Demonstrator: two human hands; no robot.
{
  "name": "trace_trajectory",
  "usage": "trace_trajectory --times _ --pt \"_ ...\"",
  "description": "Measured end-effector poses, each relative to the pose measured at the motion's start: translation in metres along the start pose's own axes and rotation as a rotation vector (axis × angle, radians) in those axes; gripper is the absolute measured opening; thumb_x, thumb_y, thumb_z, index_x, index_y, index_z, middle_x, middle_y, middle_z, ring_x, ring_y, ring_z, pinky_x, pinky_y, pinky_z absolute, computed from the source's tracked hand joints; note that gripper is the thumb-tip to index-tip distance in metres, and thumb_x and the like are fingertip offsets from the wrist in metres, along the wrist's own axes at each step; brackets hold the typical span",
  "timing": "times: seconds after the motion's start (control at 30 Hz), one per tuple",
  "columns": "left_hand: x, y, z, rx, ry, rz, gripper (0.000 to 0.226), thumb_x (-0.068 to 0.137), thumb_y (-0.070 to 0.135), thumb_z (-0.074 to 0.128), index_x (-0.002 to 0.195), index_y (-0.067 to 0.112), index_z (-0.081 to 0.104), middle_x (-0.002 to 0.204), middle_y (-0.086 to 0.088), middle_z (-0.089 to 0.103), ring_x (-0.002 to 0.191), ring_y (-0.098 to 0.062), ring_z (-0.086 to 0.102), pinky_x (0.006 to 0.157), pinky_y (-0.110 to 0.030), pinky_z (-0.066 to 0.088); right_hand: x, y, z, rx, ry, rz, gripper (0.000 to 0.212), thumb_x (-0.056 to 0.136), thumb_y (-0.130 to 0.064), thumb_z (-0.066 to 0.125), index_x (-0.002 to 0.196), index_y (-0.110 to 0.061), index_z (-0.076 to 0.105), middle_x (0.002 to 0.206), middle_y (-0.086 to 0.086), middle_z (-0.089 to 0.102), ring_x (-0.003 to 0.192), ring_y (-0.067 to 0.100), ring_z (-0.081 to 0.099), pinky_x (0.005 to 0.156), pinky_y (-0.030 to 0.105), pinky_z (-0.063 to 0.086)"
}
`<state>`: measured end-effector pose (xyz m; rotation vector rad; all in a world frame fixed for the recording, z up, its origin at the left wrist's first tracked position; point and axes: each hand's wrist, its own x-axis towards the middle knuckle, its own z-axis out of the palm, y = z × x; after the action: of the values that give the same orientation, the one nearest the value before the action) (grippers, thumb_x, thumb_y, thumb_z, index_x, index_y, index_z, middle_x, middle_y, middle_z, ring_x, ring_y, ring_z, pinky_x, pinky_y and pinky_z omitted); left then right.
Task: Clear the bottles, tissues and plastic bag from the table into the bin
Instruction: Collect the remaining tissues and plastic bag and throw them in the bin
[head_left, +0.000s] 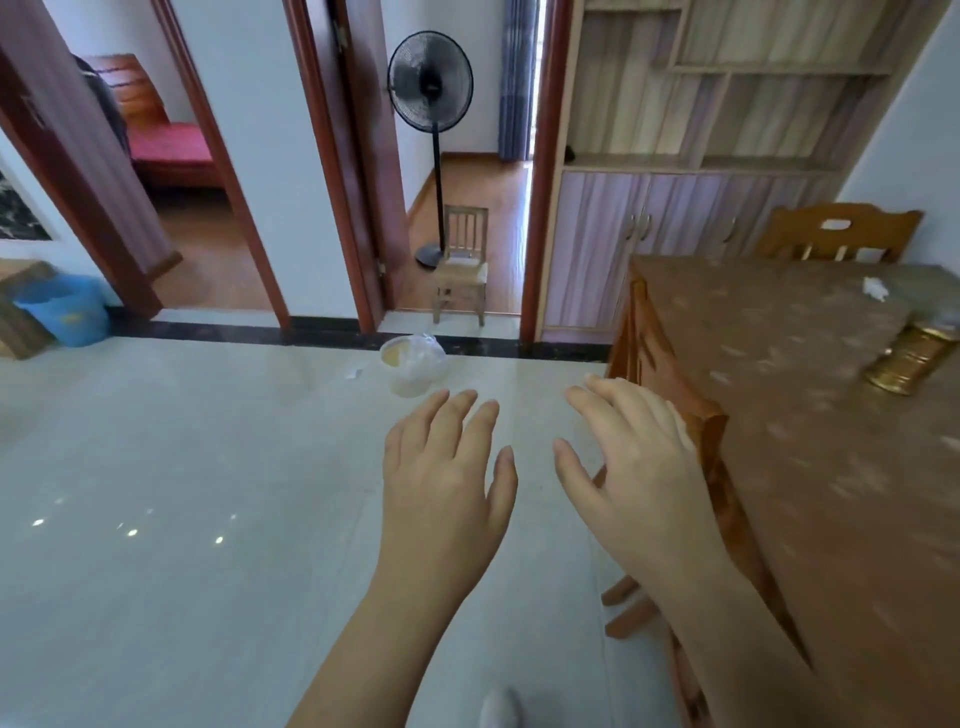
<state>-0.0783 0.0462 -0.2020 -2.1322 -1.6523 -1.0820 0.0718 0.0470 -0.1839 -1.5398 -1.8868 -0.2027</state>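
Observation:
My left hand and my right hand are both held out over the floor, palms down, fingers spread, holding nothing. A white bin lined with a clear plastic bag stands on the tiles ahead, near the doorway. To the right is the brown-clothed table. A crumpled white tissue lies near its far right side. A golden jar-like container lies tilted at the right edge. A small white scrap lies on the floor left of the bin.
A wooden chair is tucked at the table's near left side, just right of my right hand. A small wooden stool and a standing fan are in the doorway beyond. A blue bucket sits far left. A cabinet is behind the table.

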Motion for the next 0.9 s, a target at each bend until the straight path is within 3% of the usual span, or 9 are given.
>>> trace_trajectory --times 0.13,0.43,0.73,0.9 --pt "0.064 -0.019 0.043 0.001 -0.038 0.032 0.038 0.084 0.029 0.044 0.11 0.008 0.061 0.114 -0.012 0.065 0.112 -0.03 0.055 0.092 -0.042 0.042 0.062 0.029 0.035 -0.023 0.031 0.022 0.043 0.08 -0.032 0.054 0.116 -0.011 0.06 0.118 0.012 0.063 0.11 0.032 0.056 0.095 0.043 0.031" --pt "0.198 -0.042 0.139 -0.087 -0.05 0.073 0.038 0.085 0.029 0.044 0.112 0.008 0.061 0.114 -0.008 0.064 0.113 -0.027 0.052 0.097 -0.034 0.033 0.186 0.097 0.095 -0.06 0.106 0.099 0.042 0.08 -0.031 0.055 0.116 -0.011 0.061 0.116 0.01 0.064 0.109 0.029 0.056 0.093 0.051 0.042" --pt "0.307 -0.089 0.242 -0.164 -0.091 0.139 0.04 0.084 0.03 0.044 0.112 0.007 0.061 0.112 -0.011 0.065 0.11 -0.031 0.056 0.094 -0.044 0.041 0.287 0.146 0.166 -0.212 0.187 0.111 0.042 0.074 -0.032 0.059 0.108 -0.007 0.064 0.108 0.014 0.067 0.102 0.031 0.059 0.09 0.049 0.035" --pt "0.397 -0.134 0.303 -0.226 -0.089 0.218 0.04 0.083 0.031 0.043 0.111 0.007 0.061 0.113 -0.011 0.065 0.112 -0.032 0.055 0.096 -0.049 0.042 0.381 0.161 0.22 -0.223 0.191 0.143 0.042 0.077 -0.032 0.057 0.109 -0.005 0.064 0.109 0.017 0.066 0.101 0.036 0.061 0.088 0.055 0.044"
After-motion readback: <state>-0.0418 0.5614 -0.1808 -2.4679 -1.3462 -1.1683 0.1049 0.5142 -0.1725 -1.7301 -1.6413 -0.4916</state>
